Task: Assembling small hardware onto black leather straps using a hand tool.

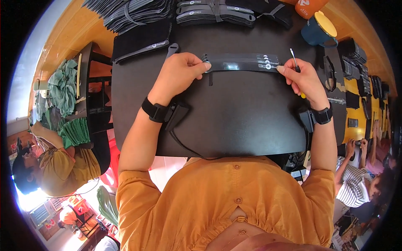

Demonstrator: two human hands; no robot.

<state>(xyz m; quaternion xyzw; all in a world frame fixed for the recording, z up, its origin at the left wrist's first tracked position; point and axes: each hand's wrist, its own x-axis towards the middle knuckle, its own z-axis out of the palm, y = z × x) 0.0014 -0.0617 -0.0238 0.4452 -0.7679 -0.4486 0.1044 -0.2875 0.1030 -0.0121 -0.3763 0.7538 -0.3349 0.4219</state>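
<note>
A flat dark grey strap, or a few stacked straps (243, 62), with white print near the right end, stretches between my hands over the black table (226, 113). My left hand (178, 73) pinches its left end between thumb and finger. At the right end, my right hand (302, 77) pinches it with thumb and forefinger. The same hand also keeps a screwdriver (292, 54) against its palm, metal tip pointing away and yellow handle end below. A short dark tab (210, 79) hangs under the strap's left end. Another strap's holed end (172, 49) lies just beyond my left hand.
Bundled dark straps (215, 14) and a larger stack (130, 16) line the far edge, beside a black folded piece (142, 42). A blue mug with a yellow lid (319, 31) stands far right. Cabled black devices sit at both wrists. Other people work at left and right.
</note>
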